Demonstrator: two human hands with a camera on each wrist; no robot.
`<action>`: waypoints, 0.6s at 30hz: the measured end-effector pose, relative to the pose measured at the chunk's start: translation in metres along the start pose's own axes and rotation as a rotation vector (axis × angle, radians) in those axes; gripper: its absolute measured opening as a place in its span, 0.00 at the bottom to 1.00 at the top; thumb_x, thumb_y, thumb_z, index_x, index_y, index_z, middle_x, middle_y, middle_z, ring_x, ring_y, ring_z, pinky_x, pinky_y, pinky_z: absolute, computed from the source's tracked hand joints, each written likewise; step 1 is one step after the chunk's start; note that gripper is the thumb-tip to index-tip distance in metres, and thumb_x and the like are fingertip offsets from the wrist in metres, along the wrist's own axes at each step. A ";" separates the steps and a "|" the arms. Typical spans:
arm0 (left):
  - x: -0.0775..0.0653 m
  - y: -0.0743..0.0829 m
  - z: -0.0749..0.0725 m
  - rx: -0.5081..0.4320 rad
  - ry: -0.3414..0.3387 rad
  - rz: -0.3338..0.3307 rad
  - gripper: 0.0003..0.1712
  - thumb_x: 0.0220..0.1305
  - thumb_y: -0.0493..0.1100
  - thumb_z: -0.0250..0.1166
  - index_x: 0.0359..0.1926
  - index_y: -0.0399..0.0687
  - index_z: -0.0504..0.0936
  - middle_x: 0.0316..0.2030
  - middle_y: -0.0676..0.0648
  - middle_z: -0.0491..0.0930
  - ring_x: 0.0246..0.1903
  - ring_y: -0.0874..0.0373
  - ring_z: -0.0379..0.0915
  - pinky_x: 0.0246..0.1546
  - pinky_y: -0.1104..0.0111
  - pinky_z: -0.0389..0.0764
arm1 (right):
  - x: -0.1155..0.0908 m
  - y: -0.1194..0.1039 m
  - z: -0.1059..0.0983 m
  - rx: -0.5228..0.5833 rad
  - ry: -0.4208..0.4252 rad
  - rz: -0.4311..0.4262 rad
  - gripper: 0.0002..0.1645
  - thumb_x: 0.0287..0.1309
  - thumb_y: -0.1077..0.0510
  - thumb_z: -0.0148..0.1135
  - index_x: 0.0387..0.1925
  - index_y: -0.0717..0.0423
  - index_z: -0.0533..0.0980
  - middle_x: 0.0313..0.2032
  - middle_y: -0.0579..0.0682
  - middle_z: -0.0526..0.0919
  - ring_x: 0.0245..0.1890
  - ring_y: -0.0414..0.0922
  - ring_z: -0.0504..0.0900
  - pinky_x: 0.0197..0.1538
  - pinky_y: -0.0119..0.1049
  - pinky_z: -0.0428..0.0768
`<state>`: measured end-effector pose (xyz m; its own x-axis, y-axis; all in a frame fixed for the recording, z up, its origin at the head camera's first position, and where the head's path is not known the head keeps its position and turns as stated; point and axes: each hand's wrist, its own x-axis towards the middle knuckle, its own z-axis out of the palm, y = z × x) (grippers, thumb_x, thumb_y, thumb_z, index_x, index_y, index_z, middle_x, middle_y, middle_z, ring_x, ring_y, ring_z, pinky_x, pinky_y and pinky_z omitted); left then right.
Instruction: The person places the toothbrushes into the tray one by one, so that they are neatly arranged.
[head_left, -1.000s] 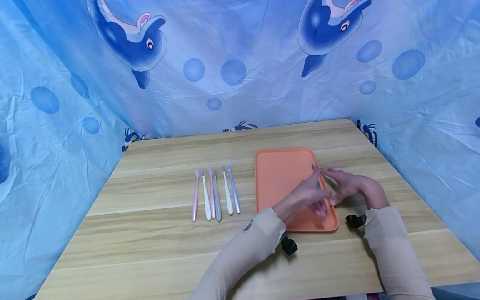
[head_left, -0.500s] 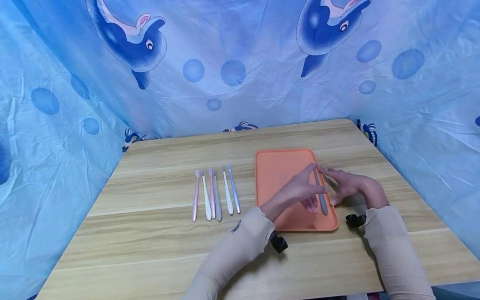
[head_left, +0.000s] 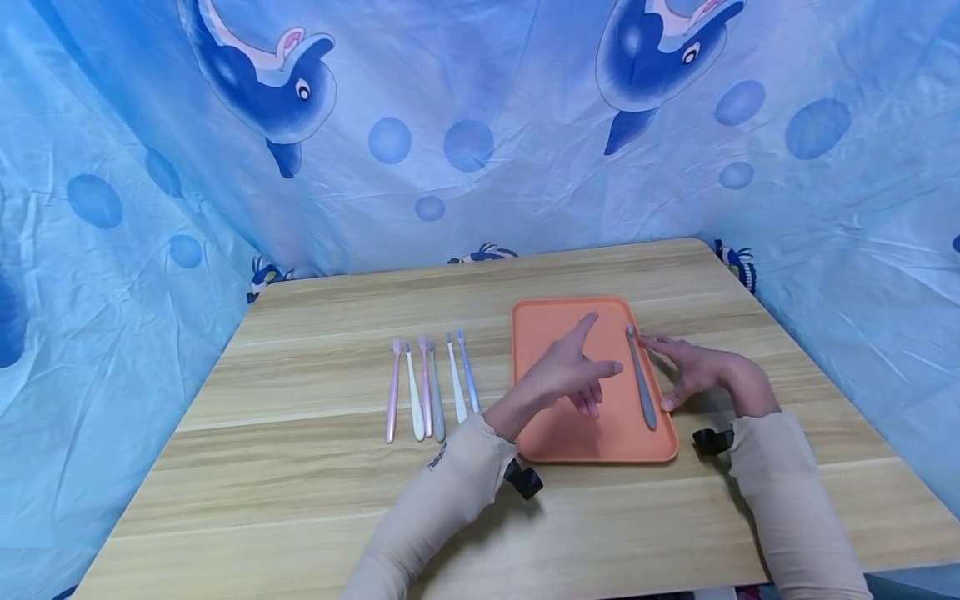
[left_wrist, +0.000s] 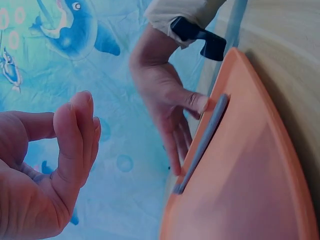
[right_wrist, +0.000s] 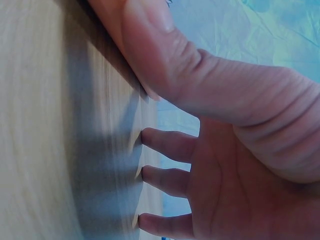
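A grey toothbrush lies lengthwise in the orange tray, along its right side. Over the middle of the tray hovers my left hand, index finger and thumb extended, holding nothing. In the left wrist view, the left hand is apart from the tray and toothbrush. My right hand rests at the tray's right edge, its thumb and index finger touching the rim. In the right wrist view, other fingertips of the right hand come down on the table.
Left of the tray, several toothbrushes lie roughly side by side on the wooden table: pink, white, grey and blue ones among them. A blue dolphin-print curtain surrounds the table's back and sides.
My left hand has drawn away leftward from the grey toothbrush, which it held near the tray's right side a second ago and has let go. The right hand stays at the rim.
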<state>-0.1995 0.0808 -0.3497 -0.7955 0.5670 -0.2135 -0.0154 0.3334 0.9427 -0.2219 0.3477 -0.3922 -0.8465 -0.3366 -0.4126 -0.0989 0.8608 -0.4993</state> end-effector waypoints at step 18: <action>-0.025 -0.014 -0.055 -0.022 0.038 0.047 0.52 0.69 0.46 0.64 0.80 0.69 0.38 0.18 0.43 0.80 0.12 0.53 0.79 0.35 0.38 0.85 | -0.004 0.000 0.001 0.021 0.002 -0.059 0.78 0.37 0.41 0.82 0.79 0.57 0.42 0.75 0.77 0.39 0.73 0.79 0.39 0.69 0.81 0.49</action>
<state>-0.2131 0.0204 -0.3438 -0.8179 0.5527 -0.1597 0.0094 0.2903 0.9569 -0.2181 0.3489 -0.3909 -0.8406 -0.3856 -0.3803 -0.1378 0.8313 -0.5385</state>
